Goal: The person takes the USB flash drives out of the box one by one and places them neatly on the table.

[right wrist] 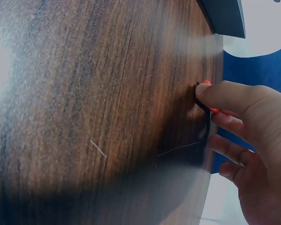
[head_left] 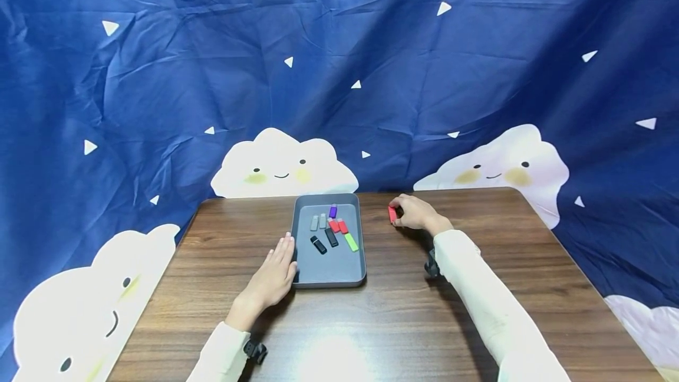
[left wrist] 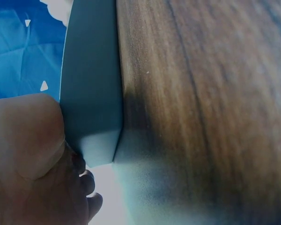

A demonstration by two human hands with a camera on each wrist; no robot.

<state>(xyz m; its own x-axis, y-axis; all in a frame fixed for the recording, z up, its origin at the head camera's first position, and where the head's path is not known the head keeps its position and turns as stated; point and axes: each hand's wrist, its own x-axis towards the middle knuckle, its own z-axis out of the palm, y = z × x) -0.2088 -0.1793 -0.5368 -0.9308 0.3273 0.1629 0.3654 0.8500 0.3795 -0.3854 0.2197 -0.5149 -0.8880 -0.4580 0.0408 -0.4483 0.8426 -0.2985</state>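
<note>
A grey tray (head_left: 329, 276) stands on the wooden table with several USB sticks in it: clear ones, a purple one (head_left: 333, 211), red ones (head_left: 342, 227), black ones (head_left: 318, 244) and a lime-green one (head_left: 351, 243). To the right of the tray, my right hand (head_left: 416, 214) pinches a red USB stick (head_left: 392, 214) between thumb and fingers, at or just above the tabletop. Part of that stick is hidden by the fingers in the right wrist view. Flat along the tray's left wall lies my left hand (head_left: 273, 276), fingers straight and touching it.
The wooden table (head_left: 212, 287) ends at a far edge just behind the tray. A blue curtain (head_left: 329, 99) with white clouds hangs behind it and down both sides. Dark camera mounts (head_left: 256, 351) sit at both wrists.
</note>
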